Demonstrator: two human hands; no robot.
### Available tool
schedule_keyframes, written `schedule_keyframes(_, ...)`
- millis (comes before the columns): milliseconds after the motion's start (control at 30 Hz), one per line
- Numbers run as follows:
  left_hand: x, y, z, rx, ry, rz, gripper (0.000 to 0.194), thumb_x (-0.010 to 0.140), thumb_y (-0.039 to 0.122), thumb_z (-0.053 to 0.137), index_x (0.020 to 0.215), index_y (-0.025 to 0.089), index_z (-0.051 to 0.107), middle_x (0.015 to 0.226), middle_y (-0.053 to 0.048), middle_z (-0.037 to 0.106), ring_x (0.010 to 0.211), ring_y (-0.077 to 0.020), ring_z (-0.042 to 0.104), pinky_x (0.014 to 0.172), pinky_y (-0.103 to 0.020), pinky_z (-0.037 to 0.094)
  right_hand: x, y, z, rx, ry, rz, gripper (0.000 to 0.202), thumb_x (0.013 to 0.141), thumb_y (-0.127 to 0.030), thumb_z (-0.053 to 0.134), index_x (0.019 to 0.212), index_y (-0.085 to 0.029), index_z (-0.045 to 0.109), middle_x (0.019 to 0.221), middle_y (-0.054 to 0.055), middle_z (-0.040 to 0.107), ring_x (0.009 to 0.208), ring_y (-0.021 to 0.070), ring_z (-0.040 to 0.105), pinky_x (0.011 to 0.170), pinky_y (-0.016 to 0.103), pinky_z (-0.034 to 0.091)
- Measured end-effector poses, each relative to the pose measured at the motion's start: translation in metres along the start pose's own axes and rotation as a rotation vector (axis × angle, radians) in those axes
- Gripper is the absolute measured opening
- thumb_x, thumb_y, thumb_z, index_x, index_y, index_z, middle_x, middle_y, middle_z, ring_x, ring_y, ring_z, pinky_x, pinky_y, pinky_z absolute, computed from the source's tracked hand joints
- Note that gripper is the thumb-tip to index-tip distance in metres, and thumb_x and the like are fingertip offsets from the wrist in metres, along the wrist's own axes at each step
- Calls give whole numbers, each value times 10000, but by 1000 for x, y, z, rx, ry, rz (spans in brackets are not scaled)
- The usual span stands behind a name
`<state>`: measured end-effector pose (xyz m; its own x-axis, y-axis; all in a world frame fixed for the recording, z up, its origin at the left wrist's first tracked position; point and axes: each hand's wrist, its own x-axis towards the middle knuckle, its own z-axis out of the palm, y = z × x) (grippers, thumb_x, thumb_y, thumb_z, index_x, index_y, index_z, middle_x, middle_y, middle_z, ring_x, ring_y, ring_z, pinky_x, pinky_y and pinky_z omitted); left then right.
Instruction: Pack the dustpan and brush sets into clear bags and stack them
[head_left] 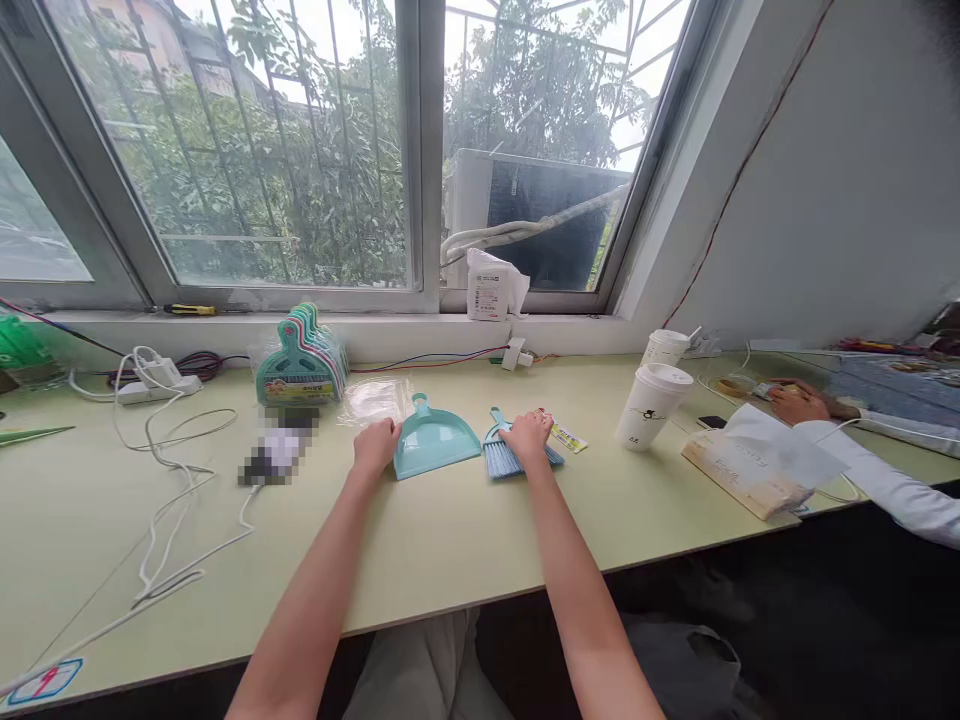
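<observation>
A light teal dustpan (439, 442) lies on the table in front of me, its small looped handle pointing to the window. My left hand (375, 447) is closed at its left edge, the fingertips partly hidden. To the right, a small matching brush (501, 460) with blue bristles lies flat, bristles towards me. My right hand (529, 436) is over the brush with its fingers curled onto it, covering its middle. Just beyond that hand, a yellow-green label card (568, 438) rests on the table. Clear plastic wrapping (375, 400) is spread behind my left hand.
Several packed dustpan sets (300, 360) stand upright at the back left. White cables (161, 470) trail over the left side, near a blurred-out object (281, 450). White lidded cups (651, 405) and a tissue pack (750, 465) stand right; another person's hand (799, 402) is beyond.
</observation>
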<state>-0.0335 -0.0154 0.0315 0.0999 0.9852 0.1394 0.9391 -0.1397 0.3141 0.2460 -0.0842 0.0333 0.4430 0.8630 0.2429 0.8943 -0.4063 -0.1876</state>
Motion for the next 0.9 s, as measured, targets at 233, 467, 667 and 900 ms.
schedule_keyframes(233,-2,1,-10,24,-93,21,402,915,353,303,762,188,636,914,-126,678,856,-269,629,658,-314,392,-3,-6,-12,22,-1,28,347,745,-370,614,975,-133,721,1136,185,603,1130,332,462,960,463,257)
schedule_keyframes(467,-42,69,10,9,-148,436,416,918,379,363,687,181,647,778,-106,678,743,-222,620,629,-283,367,-9,-26,-6,244,-10,-96,208,809,-334,598,924,-212,720,1123,105,629,1104,266,491,911,385,323)
schedule_keyframes(667,-50,81,21,-245,-160,692,324,923,404,426,842,206,669,788,-39,667,729,-179,598,656,-273,427,-10,-29,-6,272,-112,-182,165,780,-364,670,895,-266,736,1086,46,662,1093,236,523,900,344,337)
schedule_keyframes(900,-15,37,23,-121,249,822,470,806,184,643,1255,247,517,1289,-104,510,1199,-251,468,958,-403,457,-8,-23,-6,332,-158,-362,135,791,-386,674,860,-298,750,1117,26,650,1123,236,503,920,362,334)
